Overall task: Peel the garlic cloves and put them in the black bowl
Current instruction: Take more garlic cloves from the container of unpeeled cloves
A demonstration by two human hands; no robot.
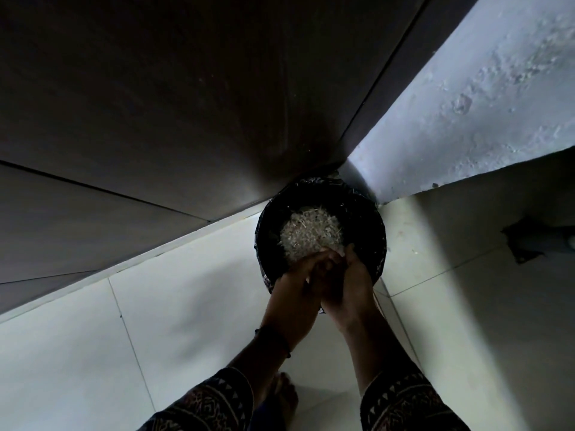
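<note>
A: In the corner, what stands around?

B: Dark panels [155, 104] fill the left and top. A pale rough wall [466, 104] runs off to the right. Where they meet, a round black bin [379, 234] sits on the floor, with a shiny black liner crumpled over its rim. Inside is a pale, flaky heap [311, 234] (skins, by the look, though it is too dim to be sure).

A: Anything in the way?

B: The hands themselves. They cover the near rim of the bin and the near edge of the heap.

A: And how are they?

B: The left hand [297, 284] and the right hand [350, 287] are pressed together over the near side of the bin. Their fingers point toward the heap and the left fingers lie across the right ones. I cannot tell whether either hand grips anything, or whether any garlic lies between the palms, because the gap between them is in shadow.

A: The arms?

B: Both are bare to the forearm, with patterned sleeves [404, 405] at the bottom edge. A dark band [273, 337] circles the left wrist. One bare foot [284, 396] shows between the arms.

A: The floor?

B: Large pale tiles [186, 306] with thin joints, brighter at left and shaded at right. A dark shape [529, 244] lies on them near the right edge, too dim to name.
</note>
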